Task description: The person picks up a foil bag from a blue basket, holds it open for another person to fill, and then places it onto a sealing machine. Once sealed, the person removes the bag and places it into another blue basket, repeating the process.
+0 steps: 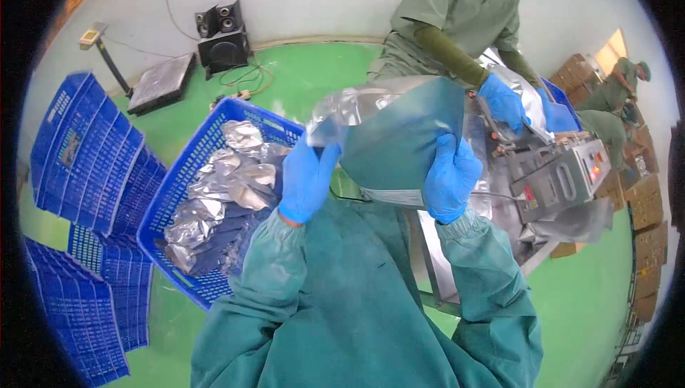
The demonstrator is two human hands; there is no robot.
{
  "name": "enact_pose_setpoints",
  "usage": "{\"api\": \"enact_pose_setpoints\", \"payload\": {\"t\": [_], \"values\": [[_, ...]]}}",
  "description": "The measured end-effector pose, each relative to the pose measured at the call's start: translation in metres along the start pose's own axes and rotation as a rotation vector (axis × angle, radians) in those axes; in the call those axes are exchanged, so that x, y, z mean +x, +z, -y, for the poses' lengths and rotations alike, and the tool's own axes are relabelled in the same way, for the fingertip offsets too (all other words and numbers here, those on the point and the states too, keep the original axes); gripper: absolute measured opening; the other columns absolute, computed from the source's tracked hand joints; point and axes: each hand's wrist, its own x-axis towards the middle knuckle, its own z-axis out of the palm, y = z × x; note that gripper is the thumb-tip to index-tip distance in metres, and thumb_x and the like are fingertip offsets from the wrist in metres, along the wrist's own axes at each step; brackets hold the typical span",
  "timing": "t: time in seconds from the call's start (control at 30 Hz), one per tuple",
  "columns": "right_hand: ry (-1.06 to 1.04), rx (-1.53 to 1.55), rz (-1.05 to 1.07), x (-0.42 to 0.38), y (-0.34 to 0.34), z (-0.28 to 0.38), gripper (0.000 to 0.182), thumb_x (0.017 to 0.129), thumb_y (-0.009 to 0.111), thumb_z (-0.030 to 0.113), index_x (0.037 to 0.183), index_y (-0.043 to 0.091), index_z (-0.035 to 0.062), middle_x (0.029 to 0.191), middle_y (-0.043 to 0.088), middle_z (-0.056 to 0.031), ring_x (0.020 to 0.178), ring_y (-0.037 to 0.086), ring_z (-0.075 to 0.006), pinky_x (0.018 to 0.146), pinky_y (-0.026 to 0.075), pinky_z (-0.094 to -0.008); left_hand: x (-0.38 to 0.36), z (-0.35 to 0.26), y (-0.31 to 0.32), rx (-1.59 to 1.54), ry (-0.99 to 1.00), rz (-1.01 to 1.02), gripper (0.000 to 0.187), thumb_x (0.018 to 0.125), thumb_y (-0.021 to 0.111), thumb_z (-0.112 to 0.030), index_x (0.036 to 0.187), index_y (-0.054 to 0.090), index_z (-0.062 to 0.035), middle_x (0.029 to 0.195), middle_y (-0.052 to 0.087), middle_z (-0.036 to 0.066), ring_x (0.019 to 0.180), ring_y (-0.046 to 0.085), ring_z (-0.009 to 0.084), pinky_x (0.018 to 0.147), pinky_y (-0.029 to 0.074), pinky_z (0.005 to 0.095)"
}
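Note:
A large silver foil bag (403,131) is held up in front of my chest, its shiny surface reflecting green and a pale strip along its lower edge. Blue-gloved, my left hand (307,181) pinches the bag's left side between thumb and fingers. The right side is gripped by my right hand (451,179), also in a blue glove, with the thumb on top. Beside my left forearm, a blue basket (168,199) holds several crumpled foil bags (239,174).
Stacked blue baskets (85,152) stand at far left. Behind are a speaker set (223,42) and a platform scale (163,82). At right, a co-worker (457,17) handles foil beside a machine (564,181). Cartons (646,206) line the far right, near other people.

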Motion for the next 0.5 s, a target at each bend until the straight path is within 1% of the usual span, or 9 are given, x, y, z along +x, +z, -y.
{"api": "enact_pose_setpoints", "payload": {"t": [0.07,0.17,0.2,0.27,0.3,0.37,0.4,0.47,0.5], "values": [[0.143,0.072,0.100,0.008,-0.018,0.003,0.015,0.088,0.053,0.011,0.086,0.064,0.0002,0.062,0.058,-0.0108,0.055,0.053,-0.0153,0.054,0.040,-0.0287,0.028,0.013,0.026,-0.097,0.239,-0.104,0.017,0.086,0.051,-0.015,0.084,0.052,0.0019,0.068,0.052,0.016,0.060,0.052,0.0254,0.057,0.041,0.0367],[0.244,0.059,0.004,0.027,-0.041,0.000,0.022,0.092,0.051,0.016,0.093,0.065,-0.0004,0.061,0.055,-0.0041,0.057,0.048,-0.0102,0.053,0.039,-0.0274,0.089,-0.053,0.026,-0.315,0.356,-0.276,0.022,0.089,0.047,-0.016,0.077,0.052,0.0005,0.064,0.050,0.010,0.056,0.047,0.0177,0.054,0.038,0.0310],[0.244,0.043,-0.007,0.032,-0.048,-0.007,0.022,0.092,0.051,0.016,0.093,0.065,-0.0004,0.061,0.055,-0.0041,0.057,0.048,-0.0102,0.053,0.039,-0.0274,0.117,-0.077,0.011,-0.242,0.406,-0.358,0.033,0.096,0.042,-0.024,0.076,0.057,-0.0031,0.067,0.056,0.003,0.061,0.047,0.0072,0.058,0.039,0.0240],[0.308,0.158,-0.110,0.038,-0.062,-0.021,0.027,0.094,0.048,0.020,0.098,0.065,-0.0016,0.061,0.052,0.0014,0.058,0.043,-0.0072,0.052,0.037,-0.0268,0.152,-0.121,-0.007,-0.146,0.554,-0.274,0.038,0.097,0.040,-0.029,0.074,0.057,-0.0039,0.065,0.056,0.002,0.058,0.047,0.0080,0.057,0.039,0.0249],[0.397,0.155,-0.077,0.040,-0.069,-0.013,0.029,0.095,0.047,0.020,0.098,0.064,-0.0034,0.065,0.055,0.0010,0.059,0.044,-0.0066,0.054,0.037,-0.0253,0.153,-0.118,0.000,-0.160,0.542,-0.273,0.038,0.097,0.040,-0.029,0.074,0.057,-0.0039,0.065,0.056,0.002,0.058,0.047,0.0080,0.057,0.039,0.0249],[0.305,0.120,-0.104,0.046,-0.071,-0.022,0.029,0.095,0.046,0.019,0.098,0.064,-0.0039,0.065,0.055,0.0006,0.059,0.044,-0.0069,0.053,0.037,-0.0253,0.154,-0.108,0.012,-0.244,0.563,-0.053,0.040,0.096,0.041,-0.031,0.073,0.058,-0.0038,0.066,0.057,0.002,0.057,0.047,0.0089,0.056,0.040,0.0254],[0.226,0.099,-0.145,0.047,-0.068,-0.025,0.030,0.095,0.046,0.019,0.097,0.064,-0.0044,0.065,0.054,0.0002,0.059,0.044,-0.0071,0.053,0.037,-0.0254,0.146,-0.090,0.022,-0.272,0.456,0.003,0.038,0.095,0.044,-0.031,0.073,0.059,-0.0036,0.066,0.058,0.002,0.058,0.048,0.0090,0.056,0.041,0.0255],[0.254,0.041,-0.164,0.059,-0.070,-0.026,0.030,0.094,0.047,0.020,0.096,0.064,-0.0052,0.065,0.055,-0.0007,0.060,0.044,-0.0076,0.053,0.037,-0.0255,0.119,-0.039,0.045,-0.234,0.268,0.126,0.034,0.093,0.048,-0.029,0.075,0.061,-0.0032,0.068,0.060,0.003,0.060,0.051,0.0092,0.058,0.042,0.0257],[0.250,0.040,-0.259,0.068,-0.069,-0.020,0.032,0.095,0.047,0.022,0.093,0.064,-0.0045,0.067,0.057,-0.0020,0.060,0.046,-0.0077,0.053,0.038,-0.0253,0.103,-0.014,0.050,-0.172,0.178,0.188,0.032,0.092,0.050,-0.028,0.076,0.062,-0.0031,0.069,0.061,0.004,0.061,0.053,0.0094,0.059,0.043,0.0259]]}}
